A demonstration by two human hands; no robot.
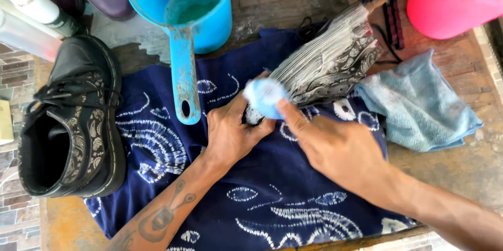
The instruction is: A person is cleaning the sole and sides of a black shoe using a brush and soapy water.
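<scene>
Soles of a patterned boot (327, 65) at 1 o'clock are gripped by the left hand (230, 133) while a blue brush (264, 97) is clamped in the right hand (335, 149).

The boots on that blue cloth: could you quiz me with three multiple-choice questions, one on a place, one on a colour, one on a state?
1. Where is the upright boot?
A. at the cloth's left edge
B. on the towel
C. inside the scoop

2. What colour is the scoop?
A. red
B. blue
C. yellow

3. How does the boot under the hands lie?
A. standing upright
B. hanging
C. tipped over, soapy sole showing

Answers: 1 A, it stands on the cloth at its left edge. 2 B, bowl and handle are blue. 3 C, the left hand steadies it while the right hand presses a blue brush against it.
</scene>
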